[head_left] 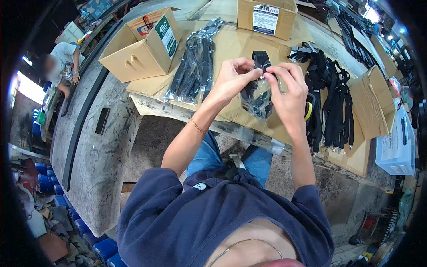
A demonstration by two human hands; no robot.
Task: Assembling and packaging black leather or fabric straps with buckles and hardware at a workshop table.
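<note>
1. Black strap (261, 60) in a clear plastic bag (258, 98), head view: I see it held up between both hands, above the cardboard sheet (231, 44) on the table (98, 147), w/ the strap's top end poking out of the bag mouth.
2. Left hand (231, 78): fingers curled, thumb & fingertips pinching the bag's upper edge on its left side, just beside the strap.
3. Right hand (289, 89): fingertips pinching the bag top on the right side, touching it next to the left hand's fingers; palm covers part of the bag.
4. Bag hangs below the hands, crinkled, dark strap folded inside.
5. Left of the hands: pile of bagged straps (195, 62) lying on the cardboard, near an open cardboard box (142, 49).
6. Right of the hands: bunch of loose black straps (331, 98), unbagged, draped over the table edge.
7. Behind the hands: a closed box w/ white label (266, 15).
8. Far left: another person (62, 62) at the table's other end, well apart.
</note>
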